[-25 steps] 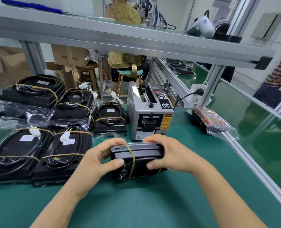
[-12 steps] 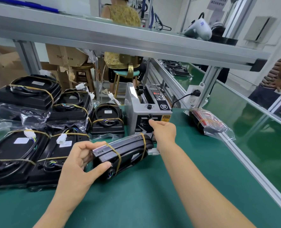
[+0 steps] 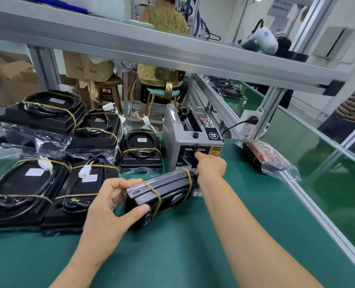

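My left hand (image 3: 114,202) grips the near end of a black unit (image 3: 162,194) wrapped in clear plastic and bound by two rubber bands. The unit lies tilted over the green table (image 3: 193,246). My right hand (image 3: 210,165) reaches forward to the front slot of the grey tape dispenser machine (image 3: 193,146). Its fingertips are at the slot, and I cannot see whether they pinch any tape.
Several bagged black units with coiled cables (image 3: 53,183) are stacked at the left. A bagged red and black item (image 3: 266,159) lies at the right by the table's aluminium rail (image 3: 318,221). A metal shelf (image 3: 172,50) spans overhead. A person sits on a stool (image 3: 162,94) behind the table.
My right hand let go of the black unit and reached forward to the dispenser's slot. My left hand alone now holds the unit, which has tilted and shifted slightly.
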Motion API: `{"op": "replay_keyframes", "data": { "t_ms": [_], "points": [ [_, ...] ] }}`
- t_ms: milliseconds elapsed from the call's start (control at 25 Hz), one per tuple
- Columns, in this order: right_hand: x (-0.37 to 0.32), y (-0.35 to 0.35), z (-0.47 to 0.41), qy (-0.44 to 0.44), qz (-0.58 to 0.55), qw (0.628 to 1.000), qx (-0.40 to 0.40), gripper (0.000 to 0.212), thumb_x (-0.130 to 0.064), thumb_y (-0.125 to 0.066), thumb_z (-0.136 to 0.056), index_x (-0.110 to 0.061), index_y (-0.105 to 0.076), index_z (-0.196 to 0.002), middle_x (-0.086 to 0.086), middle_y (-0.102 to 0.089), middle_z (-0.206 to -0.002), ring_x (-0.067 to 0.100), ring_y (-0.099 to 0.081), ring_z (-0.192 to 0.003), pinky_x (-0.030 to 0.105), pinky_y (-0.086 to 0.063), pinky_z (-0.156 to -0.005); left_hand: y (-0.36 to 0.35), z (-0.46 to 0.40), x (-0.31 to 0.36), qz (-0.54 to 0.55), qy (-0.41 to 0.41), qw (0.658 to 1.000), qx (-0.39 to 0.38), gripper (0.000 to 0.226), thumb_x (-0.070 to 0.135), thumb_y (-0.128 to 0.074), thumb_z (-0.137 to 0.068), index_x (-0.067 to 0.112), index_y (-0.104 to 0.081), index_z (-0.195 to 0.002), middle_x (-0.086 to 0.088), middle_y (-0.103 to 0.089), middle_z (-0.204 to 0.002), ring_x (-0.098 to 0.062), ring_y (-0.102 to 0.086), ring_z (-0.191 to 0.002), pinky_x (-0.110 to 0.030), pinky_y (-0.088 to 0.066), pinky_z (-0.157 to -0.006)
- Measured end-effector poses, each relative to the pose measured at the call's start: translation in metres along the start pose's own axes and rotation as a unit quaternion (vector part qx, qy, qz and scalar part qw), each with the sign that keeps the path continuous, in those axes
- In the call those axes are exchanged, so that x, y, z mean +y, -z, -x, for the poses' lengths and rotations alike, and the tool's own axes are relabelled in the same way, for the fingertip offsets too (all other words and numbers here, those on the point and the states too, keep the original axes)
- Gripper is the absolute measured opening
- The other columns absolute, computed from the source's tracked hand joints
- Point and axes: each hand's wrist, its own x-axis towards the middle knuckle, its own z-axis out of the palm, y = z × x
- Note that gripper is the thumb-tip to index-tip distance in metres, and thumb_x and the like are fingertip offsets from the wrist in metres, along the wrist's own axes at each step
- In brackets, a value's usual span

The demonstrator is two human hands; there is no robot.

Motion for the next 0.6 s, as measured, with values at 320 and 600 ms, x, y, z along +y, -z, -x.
{"op": "replay_keyframes", "data": {
  "t_ms": [320,600],
  "points": [
    [-0.014,0.051,0.056,0.053,0.021,0.975,-0.214,0.013,-0.027,-0.071,-0.082,-0.019,-0.069,-0.072,-0.008,-0.064,-0.078,0.007,-0.056,-0.071,0.018,-0.04,-0.062,-0.003,0.004,0.002,-0.092,0.011,0.993,0.072,0.05,0.033,-0.083,-0.053,0.038,-0.06,-0.096,0.017,-0.067,-0.1,-0.004,-0.064,-0.094,-0.01,-0.045,-0.085],
    [0.02,0.055,0.139,0.244,0.175,0.9,-0.317,0.013,-0.037,-0.073,-0.077,-0.036,-0.073,-0.064,-0.026,-0.032,-0.147,-0.007,-0.016,-0.141,0.047,-0.013,-0.118,-0.028,0.017,0.005,-0.133,-0.032,0.982,0.13,0.053,0.017,-0.092,-0.056,0.031,-0.058,-0.095,0.009,-0.063,-0.095,-0.017,-0.062,-0.094,-0.035,-0.051,-0.087]
  ]
}}
